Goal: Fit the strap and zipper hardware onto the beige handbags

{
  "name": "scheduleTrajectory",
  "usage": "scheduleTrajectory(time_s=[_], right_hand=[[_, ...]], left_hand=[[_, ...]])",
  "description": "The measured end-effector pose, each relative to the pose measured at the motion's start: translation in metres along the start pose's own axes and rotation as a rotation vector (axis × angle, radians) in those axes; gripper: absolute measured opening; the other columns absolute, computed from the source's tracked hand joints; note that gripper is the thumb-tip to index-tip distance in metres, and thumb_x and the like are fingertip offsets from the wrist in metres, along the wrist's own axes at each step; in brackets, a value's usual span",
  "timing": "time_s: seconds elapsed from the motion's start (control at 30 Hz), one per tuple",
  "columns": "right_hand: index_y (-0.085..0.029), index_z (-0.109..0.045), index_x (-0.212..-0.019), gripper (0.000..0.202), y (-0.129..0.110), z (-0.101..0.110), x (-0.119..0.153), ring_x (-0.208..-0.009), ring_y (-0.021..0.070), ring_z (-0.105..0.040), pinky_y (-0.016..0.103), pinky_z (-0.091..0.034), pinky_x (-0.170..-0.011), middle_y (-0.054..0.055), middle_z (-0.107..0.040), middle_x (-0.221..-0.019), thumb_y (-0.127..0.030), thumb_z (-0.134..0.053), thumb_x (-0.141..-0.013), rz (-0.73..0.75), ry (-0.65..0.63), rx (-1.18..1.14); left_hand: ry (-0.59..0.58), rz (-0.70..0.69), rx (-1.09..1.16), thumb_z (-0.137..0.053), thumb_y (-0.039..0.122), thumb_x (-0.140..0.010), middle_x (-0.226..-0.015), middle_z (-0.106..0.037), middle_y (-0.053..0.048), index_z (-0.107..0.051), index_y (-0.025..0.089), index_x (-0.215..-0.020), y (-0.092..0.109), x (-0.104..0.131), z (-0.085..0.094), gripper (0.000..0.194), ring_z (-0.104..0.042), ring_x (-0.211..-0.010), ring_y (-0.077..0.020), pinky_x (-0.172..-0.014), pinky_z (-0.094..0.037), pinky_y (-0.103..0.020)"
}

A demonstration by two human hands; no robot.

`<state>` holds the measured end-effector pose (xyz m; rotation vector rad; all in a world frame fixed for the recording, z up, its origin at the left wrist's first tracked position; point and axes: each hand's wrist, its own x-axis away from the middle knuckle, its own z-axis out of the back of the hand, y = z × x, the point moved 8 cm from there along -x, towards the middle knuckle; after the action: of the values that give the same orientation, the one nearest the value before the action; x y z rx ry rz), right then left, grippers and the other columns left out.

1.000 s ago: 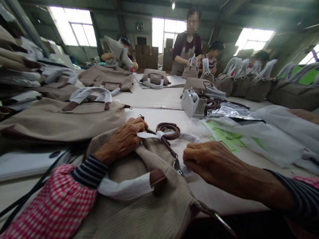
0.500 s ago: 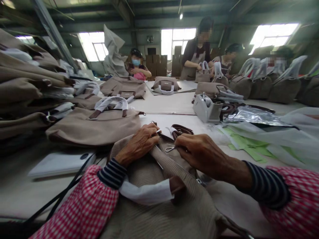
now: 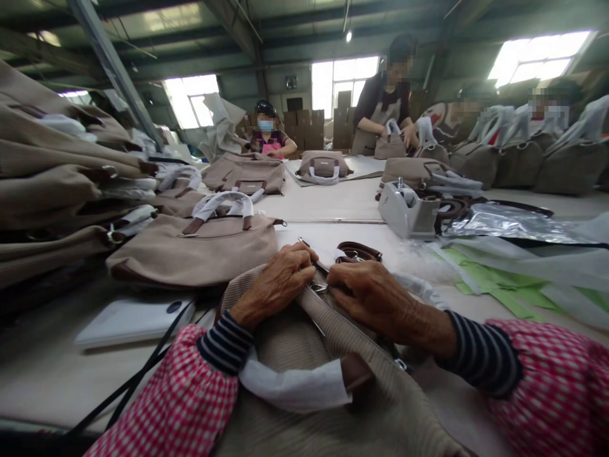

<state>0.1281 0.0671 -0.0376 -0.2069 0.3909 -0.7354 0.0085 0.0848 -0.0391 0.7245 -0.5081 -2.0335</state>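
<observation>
up front, ribbed taupe bag (image 3: pixel 285 336), white-wrapped handle (image 3: pixel 299 384), left fingers (image 3: pixel 303 255) pinching rim (image 3: pixel 335 312), right fingers (image 3: pixel 341 277) gripping loop (image 3: pixel 319 288)

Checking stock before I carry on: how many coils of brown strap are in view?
2: the near coil just beyond the right hand, and the far coil just right of the tape dispenser, partly hidden; more may lie there unseen.

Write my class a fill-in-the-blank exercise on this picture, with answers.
The handle of the nearest bag is wrapped in ____ material.
The coiled strap beyond the right hand is coloured ____.
Green sheets lie to that strap's ____ in the picture.
The cuff at the left hand has pale ____.

Answers: white; brown; right; stripes
</observation>
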Motion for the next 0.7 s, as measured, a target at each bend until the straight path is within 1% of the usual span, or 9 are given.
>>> scheduleTrajectory(time_s=[0.17, 0.23, 0.33, 0.4, 0.57, 0.7], right_hand=[[-0.015, -0.060, -0.076, 0.013, -0.0008, -0.0016, -0.0051, -0.067, 0.0142, -0.051, 0.028, -0.031, -0.065, 0.003, -0.064, -0.073, -0.006, -0.061, -0.085, -0.009, -0.034, 0.056], [-0.015, -0.060, -0.077, 0.013, -0.0011, -0.0017, -0.0052, -0.070, 0.0149, -0.053, 0.029, -0.033, -0.067, 0.004, -0.065, -0.075, -0.006, -0.061, -0.087, 0.006, -0.045, 0.057], [-0.015, -0.061, -0.080, 0.014, -0.0013, 0.0000, -0.0032, -0.073, 0.0151, -0.056, 0.028, -0.035, -0.071, 0.004, -0.068, -0.079, -0.006, -0.058, -0.090, 0.019, -0.057, 0.013], [-0.016, -0.061, -0.080, 0.014, -0.0014, 0.0016, -0.0022, -0.073, 0.0148, -0.056, 0.028, -0.035, -0.071, 0.004, -0.067, -0.079, -0.006, -0.058, -0.090, 0.016, -0.052, -0.001], [-0.016, -0.059, -0.075, 0.015, -0.0016, 0.0024, -0.0035, -0.065, 0.0130, -0.049, 0.027, -0.032, -0.065, 0.001, -0.061, -0.070, -0.005, -0.061, -0.087, -0.003, -0.019, 0.024], [-0.015, -0.061, -0.078, 0.014, -0.0012, 0.0010, -0.0046, -0.067, 0.0134, -0.053, 0.027, -0.034, -0.066, 0.002, -0.063, -0.074, -0.006, -0.060, -0.089, 0.004, -0.009, 0.010]], left_hand=[[0.015, 0.025, -0.017, -0.050, 0.015, -0.094, -0.108, -0.068, -0.006, -0.063, 0.019, -0.082, -0.0012, -0.0005, 0.0006, 0.018, -0.062, -0.104, -0.0227, -0.098, -0.048, -0.038], [0.022, 0.025, -0.014, -0.050, 0.015, -0.094, -0.108, -0.069, -0.006, -0.062, 0.019, -0.081, -0.0002, 0.0001, 0.0013, 0.018, -0.062, -0.104, -0.0228, -0.098, -0.047, -0.038], [0.039, 0.009, 0.002, -0.050, 0.014, -0.094, -0.108, -0.069, -0.006, -0.063, 0.019, -0.085, 0.0021, 0.0011, 0.0028, 0.016, -0.062, -0.106, -0.0233, -0.100, -0.046, -0.039], [0.034, 0.003, 0.010, -0.050, 0.015, -0.093, -0.106, -0.068, -0.006, -0.063, 0.019, -0.086, 0.0028, 0.0014, 0.0026, 0.016, -0.062, -0.105, -0.0235, -0.099, -0.046, -0.039], [0.034, 0.017, 0.021, -0.051, 0.017, -0.092, -0.106, -0.069, -0.007, -0.064, 0.020, -0.083, 0.0015, 0.0007, 0.0043, 0.016, -0.062, -0.104, -0.0236, -0.098, -0.047, -0.039], [0.015, 0.034, 0.074, -0.053, 0.017, -0.090, -0.109, -0.070, -0.008, -0.066, 0.018, -0.081, -0.0003, -0.0007, 0.0042, 0.016, -0.063, -0.106, -0.0235, -0.098, -0.046, -0.038]])
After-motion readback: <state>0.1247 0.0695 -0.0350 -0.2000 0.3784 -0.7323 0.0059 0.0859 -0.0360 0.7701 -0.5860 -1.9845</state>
